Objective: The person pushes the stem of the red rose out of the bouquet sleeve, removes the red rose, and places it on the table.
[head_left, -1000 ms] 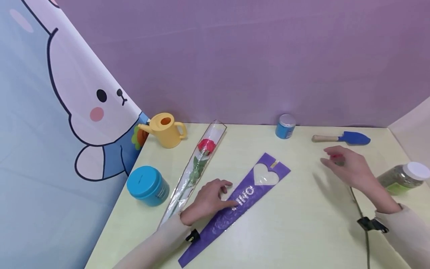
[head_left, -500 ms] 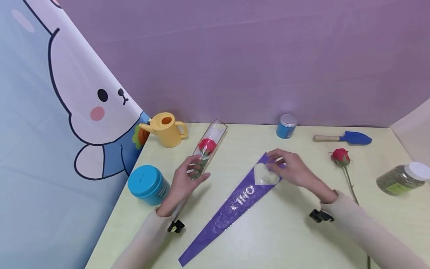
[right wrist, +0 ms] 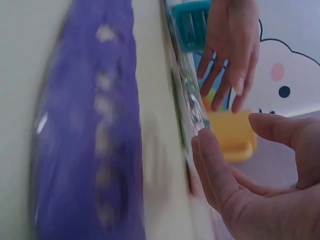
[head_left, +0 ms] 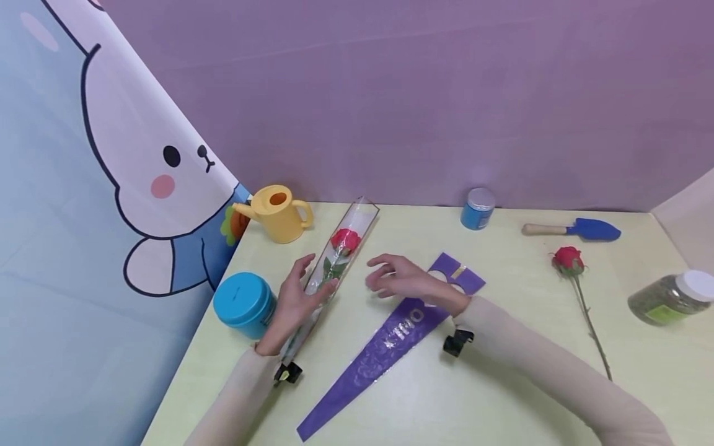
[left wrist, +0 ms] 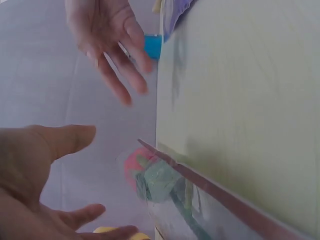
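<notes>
A red rose in a clear wrapper lies slanting on the table, left of the middle. Above its stem part hovers my left hand, fingers spread and thumb apart. The left wrist view shows the wrapper's reddish edge beside that hand, with space between them. My right hand hangs in the air between the wrapped rose and a purple flower sleeve; its fingers are loosely bent around nothing. The forearm and hand partly cover the sleeve's heart-shaped window. A loose red rose lies on the right, its stem toward the front.
Left of the wrapped rose stand a blue lidded tub and a yellow watering can. At the back are a small blue jar and a blue hand trowel. A white-capped jar lies tipped at right.
My right hand let go of the loose rose, passed over the purple sleeve's top and moved left. My left hand left the sleeve and went over to the wrapped rose.
</notes>
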`<state>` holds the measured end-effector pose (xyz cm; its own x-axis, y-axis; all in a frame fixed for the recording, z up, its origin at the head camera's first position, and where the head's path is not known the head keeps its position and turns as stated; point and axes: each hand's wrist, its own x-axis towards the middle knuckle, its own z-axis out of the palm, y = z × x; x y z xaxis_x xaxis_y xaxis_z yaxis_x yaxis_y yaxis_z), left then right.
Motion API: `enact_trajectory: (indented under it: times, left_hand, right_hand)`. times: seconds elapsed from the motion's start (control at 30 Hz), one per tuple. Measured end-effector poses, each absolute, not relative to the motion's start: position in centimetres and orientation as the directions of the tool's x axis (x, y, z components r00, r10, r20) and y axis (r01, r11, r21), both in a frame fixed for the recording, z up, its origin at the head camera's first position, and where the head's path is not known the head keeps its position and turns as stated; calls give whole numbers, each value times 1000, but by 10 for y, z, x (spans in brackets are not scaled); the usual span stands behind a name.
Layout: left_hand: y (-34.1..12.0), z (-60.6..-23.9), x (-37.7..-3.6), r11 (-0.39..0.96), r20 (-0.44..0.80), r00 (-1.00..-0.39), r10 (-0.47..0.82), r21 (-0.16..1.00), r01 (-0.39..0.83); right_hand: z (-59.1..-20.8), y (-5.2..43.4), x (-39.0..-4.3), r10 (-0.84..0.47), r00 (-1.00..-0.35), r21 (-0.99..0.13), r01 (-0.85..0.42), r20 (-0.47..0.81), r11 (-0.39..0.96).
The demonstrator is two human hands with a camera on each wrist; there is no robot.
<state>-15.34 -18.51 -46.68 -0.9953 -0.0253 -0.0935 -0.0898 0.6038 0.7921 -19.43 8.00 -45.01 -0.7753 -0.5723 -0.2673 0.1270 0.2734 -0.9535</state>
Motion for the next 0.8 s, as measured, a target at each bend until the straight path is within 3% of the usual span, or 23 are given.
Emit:
enact_trajectory:
  times: [0.27,0.8]
  left_hand:
    - [-184,-469,-152,658,-174,-984,-26,738,-148]
    - [-189,-462,-144,651,-75,-997,30,758,-37]
  right_hand:
    - [-470,40,-204,-572,-726,-919,360,-382,157]
    - [-468,44,-203,-554,-735,-910,400,-390,110]
